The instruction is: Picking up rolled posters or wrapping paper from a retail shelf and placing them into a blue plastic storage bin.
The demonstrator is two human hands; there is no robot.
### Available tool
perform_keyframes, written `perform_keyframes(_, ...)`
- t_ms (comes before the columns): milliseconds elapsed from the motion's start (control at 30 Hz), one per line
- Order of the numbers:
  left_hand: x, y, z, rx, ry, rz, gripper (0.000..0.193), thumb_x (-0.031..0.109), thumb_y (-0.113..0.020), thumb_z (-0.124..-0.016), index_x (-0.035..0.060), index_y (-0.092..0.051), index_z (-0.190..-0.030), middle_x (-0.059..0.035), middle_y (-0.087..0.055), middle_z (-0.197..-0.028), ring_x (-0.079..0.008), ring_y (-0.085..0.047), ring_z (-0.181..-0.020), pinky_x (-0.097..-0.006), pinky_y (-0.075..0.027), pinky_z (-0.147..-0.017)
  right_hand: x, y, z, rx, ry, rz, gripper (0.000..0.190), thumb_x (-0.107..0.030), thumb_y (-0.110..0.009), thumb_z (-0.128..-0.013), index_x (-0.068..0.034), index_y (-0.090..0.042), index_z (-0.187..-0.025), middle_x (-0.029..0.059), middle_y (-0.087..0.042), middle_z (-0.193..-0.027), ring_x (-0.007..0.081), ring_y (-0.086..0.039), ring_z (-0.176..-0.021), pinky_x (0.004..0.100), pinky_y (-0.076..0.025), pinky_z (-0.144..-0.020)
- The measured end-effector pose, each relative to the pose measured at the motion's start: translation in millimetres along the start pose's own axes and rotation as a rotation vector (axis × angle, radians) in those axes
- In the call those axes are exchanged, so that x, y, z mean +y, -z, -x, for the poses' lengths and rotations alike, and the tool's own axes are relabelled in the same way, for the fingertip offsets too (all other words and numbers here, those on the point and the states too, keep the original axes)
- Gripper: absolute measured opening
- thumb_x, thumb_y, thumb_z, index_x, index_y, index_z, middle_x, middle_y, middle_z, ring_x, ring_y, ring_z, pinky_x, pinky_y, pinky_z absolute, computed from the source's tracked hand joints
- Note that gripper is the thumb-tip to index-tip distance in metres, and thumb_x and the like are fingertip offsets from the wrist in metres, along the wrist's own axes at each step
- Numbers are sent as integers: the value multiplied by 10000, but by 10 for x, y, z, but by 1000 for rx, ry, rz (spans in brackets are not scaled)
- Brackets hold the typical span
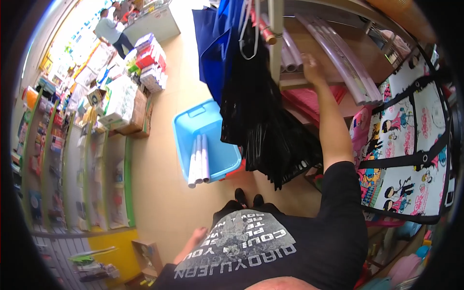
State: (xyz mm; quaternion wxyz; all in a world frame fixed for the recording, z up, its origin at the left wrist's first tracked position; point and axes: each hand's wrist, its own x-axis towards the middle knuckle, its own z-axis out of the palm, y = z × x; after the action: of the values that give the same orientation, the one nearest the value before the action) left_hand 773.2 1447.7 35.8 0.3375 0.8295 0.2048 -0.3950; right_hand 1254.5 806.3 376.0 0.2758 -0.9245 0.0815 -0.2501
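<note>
My right hand [312, 69] reaches onto a wooden shelf [311, 36], beside the ends of a few pale pink rolls [290, 59]. Its fingertips are close to the nearest roll, and I cannot tell whether they grip it. More glossy pale rolls [339, 59] lie to the right of my forearm and jut past the shelf edge. My left hand [199, 233] hangs low by my side, partly seen, with its fingers unclear. On the floor ahead, a light blue plastic tub [180, 127] holds three similar rolls [198, 159], leaning over its near rim.
Black plastic bags [253, 108] and blue bags [210, 47] hang beside the shelf post [276, 40]. A large printed bag [406, 145] stands at right. Stocked shelves [76, 174] and a stack of boxes [125, 103] line the left. Two people [110, 30] are near a counter [154, 27].
</note>
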Motion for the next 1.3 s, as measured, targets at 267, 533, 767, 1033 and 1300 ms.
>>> perform_keyframes(267,1262,840,-697,757,-195,135,289,256,-570,-803,23,-558,-974,-180,-611,-855,-336,-599,-790,-422,-477,-695,118,30,-69,312,-66,108,470,-355,-358,-924,-10,-486,-1217,263,-507,-1222,389,-487,-1142,437,-389,-941)
perform_keyframes(533,2428,1226,-884,821,-909,-127,404,284,-754,-579,78,-600,-890,-138,-605,-928,-331,-573,-864,-422,-451,-763,863,-139,-329,444,155,218,423,-306,-422,-920,47,-506,-1137,299,-523,-1135,440,-491,-1066,452,-393,-911)
perform_keyframes(767,2526,1084,-1027,407,-580,-785,566,262,-643,-727,160,-481,-1260,-220,-349,-1371,-404,-384,-1230,-558,-340,-970,400,-126,-204,328,-44,169,382,-292,-398,-938,28,-522,-1105,290,-573,-1033,441,-541,-983,461,-428,-825)
perform_keyframes(1033,2553,1067,-1170,456,-764,-570,375,106,-529,-760,106,-568,-1133,-295,-366,-1337,-415,-439,-1188,-448,-350,-1007,455,-107,-213,370,43,130,384,-296,-393,-949,34,-528,-1090,291,-559,-1075,441,-527,-1011,450,-421,-831)
perform_keyframes(1300,2949,1460,-980,537,-738,161,410,166,-630,-674,88,-597,-1075,-307,-464,-1246,-377,-547,-1062,-368,-450,-893,413,-76,-221,324,24,140,452,-361,-399,-951,22,-505,-1167,258,-546,-1154,405,-517,-1076,416,-418,-879)
